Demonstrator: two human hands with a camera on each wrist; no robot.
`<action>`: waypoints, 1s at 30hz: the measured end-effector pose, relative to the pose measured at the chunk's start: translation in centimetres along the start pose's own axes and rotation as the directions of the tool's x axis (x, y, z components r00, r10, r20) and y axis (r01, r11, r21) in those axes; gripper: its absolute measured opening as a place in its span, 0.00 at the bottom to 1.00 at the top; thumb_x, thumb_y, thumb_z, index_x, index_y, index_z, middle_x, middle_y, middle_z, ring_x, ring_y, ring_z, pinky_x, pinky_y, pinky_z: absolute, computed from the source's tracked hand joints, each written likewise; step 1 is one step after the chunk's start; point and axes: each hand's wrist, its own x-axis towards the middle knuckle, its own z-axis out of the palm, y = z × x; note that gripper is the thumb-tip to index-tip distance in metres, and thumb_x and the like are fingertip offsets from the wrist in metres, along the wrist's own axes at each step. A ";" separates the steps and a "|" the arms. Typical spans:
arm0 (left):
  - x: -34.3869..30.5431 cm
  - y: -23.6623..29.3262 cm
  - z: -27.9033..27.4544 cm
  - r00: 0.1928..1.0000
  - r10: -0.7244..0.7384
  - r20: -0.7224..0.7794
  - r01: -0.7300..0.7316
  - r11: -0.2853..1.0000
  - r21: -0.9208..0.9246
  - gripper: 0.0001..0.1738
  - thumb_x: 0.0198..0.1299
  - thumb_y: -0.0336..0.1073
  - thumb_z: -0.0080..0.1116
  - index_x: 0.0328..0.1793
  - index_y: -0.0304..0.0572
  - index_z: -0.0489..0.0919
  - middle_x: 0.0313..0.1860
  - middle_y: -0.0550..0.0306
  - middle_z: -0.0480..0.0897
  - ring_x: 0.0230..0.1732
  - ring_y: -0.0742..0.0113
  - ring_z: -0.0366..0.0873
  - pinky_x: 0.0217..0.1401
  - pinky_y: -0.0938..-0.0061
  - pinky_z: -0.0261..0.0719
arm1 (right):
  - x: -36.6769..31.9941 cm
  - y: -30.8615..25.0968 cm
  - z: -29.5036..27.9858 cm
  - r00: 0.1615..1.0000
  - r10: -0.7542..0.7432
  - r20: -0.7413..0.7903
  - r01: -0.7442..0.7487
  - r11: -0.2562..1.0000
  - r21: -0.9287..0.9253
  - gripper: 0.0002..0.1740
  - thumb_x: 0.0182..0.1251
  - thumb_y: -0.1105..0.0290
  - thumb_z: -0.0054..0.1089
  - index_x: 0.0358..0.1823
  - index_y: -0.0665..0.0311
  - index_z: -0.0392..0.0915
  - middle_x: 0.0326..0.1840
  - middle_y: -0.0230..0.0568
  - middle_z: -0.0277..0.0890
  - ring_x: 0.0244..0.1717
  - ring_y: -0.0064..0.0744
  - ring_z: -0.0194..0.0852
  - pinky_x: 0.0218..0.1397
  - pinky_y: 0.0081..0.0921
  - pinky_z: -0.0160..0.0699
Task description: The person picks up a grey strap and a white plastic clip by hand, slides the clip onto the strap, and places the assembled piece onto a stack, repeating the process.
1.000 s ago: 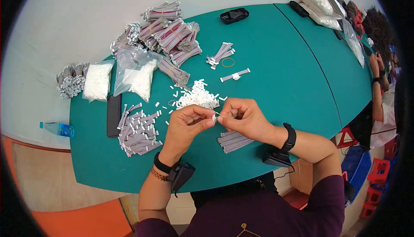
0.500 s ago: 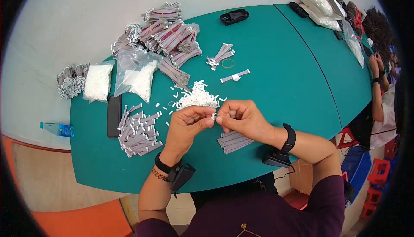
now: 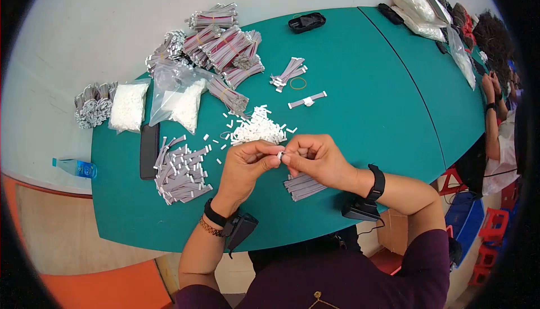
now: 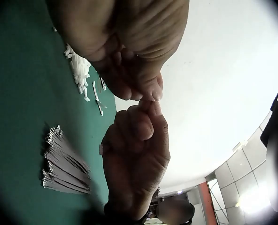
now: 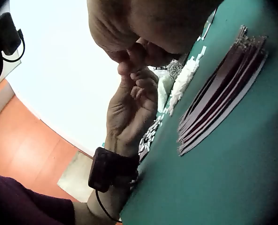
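Note:
Both hands meet fingertip to fingertip above the table, just in front of a heap of small white plastic pieces [image 3: 260, 127]. Between thumb and forefinger my left hand [image 3: 246, 165] pinches a small white connector [image 3: 280, 155]. From the other side my right hand [image 3: 318, 161] pinches at the same connector, its other fingers curled in. A tiny white end [image 4: 101, 149] shows at the edge of the right hand in the left wrist view. Below that hand lies a row of grey flat ribbon cables [image 3: 304, 186], partly covered in the head view.
Loose short cables with white ends [image 3: 181, 171] lie at left beside a dark phone-like case [image 3: 148, 151]. Bagged white pieces [image 3: 129, 105] and banded cable bundles [image 3: 225, 44] stand behind. A single cable [image 3: 307, 100], a rubber band [image 3: 298, 83] and a black pouch [image 3: 306, 22] lie farther back.
The right hand's fingers have dropped slightly and closed in toward the left fingertips. The white connector between them has turned a little. Things on the table lie as before.

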 end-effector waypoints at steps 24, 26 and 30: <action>0.0 0.6 0.8 0.998 -0.048 -0.039 0.050 0.997 0.066 0.06 0.59 0.28 0.59 0.41 0.36 0.76 0.35 0.62 0.79 0.37 0.79 0.74 0.43 0.84 0.72 | 0.2 0.2 -0.1 0.998 -0.044 -0.042 0.039 0.993 -0.111 0.11 0.70 0.68 0.50 0.30 0.66 0.75 0.22 0.26 0.72 0.23 0.08 0.59 0.24 0.13 0.57; 0.0 0.5 0.8 0.999 -0.025 -0.043 0.028 0.997 0.070 0.05 0.59 0.27 0.59 0.40 0.36 0.76 0.35 0.62 0.79 0.38 0.79 0.74 0.43 0.84 0.72 | 0.2 0.0 -0.1 0.998 -0.034 -0.048 0.028 0.992 -0.121 0.11 0.69 0.68 0.50 0.30 0.66 0.75 0.22 0.26 0.72 0.23 0.08 0.58 0.24 0.13 0.56; 0.0 0.4 0.8 0.999 -0.014 -0.052 0.017 0.997 0.069 0.05 0.59 0.27 0.59 0.40 0.36 0.76 0.35 0.62 0.79 0.38 0.79 0.74 0.43 0.84 0.71 | 0.2 0.1 0.1 0.996 -0.051 -0.070 0.042 0.991 -0.127 0.11 0.69 0.68 0.50 0.31 0.66 0.76 0.22 0.24 0.72 0.22 0.08 0.56 0.23 0.13 0.53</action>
